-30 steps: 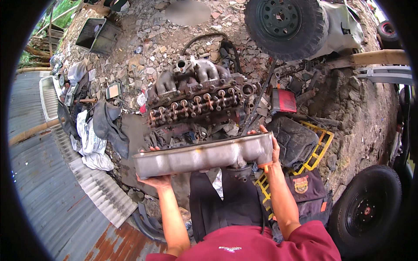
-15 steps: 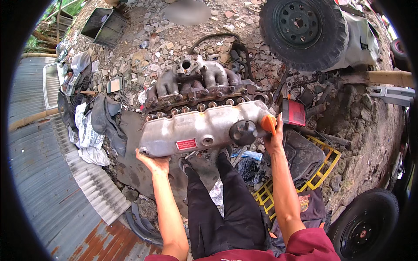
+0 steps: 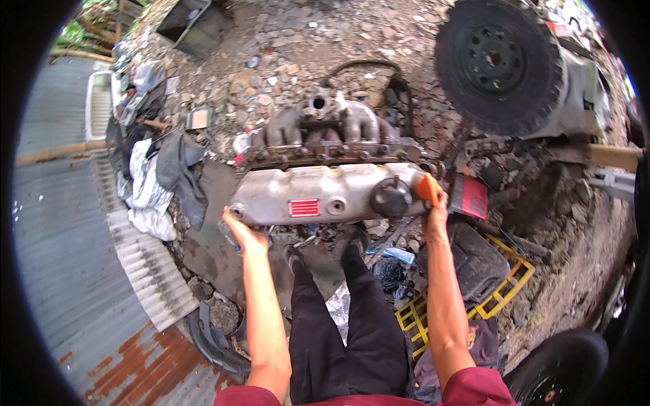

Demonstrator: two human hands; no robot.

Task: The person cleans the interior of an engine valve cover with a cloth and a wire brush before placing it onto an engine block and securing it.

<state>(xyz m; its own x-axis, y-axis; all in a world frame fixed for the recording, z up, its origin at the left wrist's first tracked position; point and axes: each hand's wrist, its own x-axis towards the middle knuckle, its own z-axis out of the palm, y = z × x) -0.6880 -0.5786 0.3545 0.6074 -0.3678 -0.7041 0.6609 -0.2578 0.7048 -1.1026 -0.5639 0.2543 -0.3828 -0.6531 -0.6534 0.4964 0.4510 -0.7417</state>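
Left hand [image 3: 242,233] grips left end of grey valve cover [image 3: 325,193], right hand [image 3: 435,206] grips right end; cover at frame centre, just below engine head [image 3: 332,128].

The valve cover [image 3: 325,193] lies across the near side of the engine head [image 3: 332,132], left hand [image 3: 242,233] at its left end, right hand [image 3: 435,206] at its right; a wheel [image 3: 497,64] stands far right, corrugated sheets [image 3: 145,271] lie near left
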